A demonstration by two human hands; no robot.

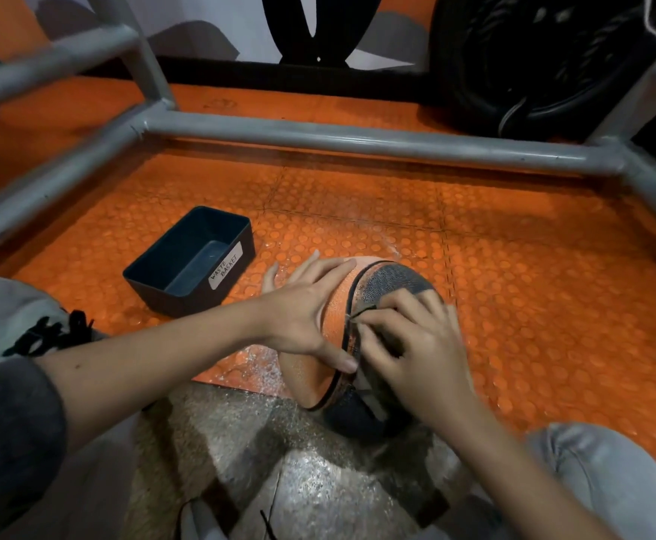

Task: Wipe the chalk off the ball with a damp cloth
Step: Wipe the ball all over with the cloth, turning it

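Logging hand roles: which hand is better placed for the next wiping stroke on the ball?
Right. The right hand sits with curled fingers on the dark panel of the ball, by the seam; a cloth under it cannot be made out. The left hand lies spread on the orange panel, apparently steadying it.

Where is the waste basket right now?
Head view: the black waste basket sits on the orange mat, left of the ball, just beyond the left hand.

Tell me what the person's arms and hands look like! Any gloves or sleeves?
No gloves, rings or watch: the left hand and right hand are bare. The left arm comes out of what looks like a dark grey sleeve pushed up near the elbow. The right forearm is bare as far as shown.
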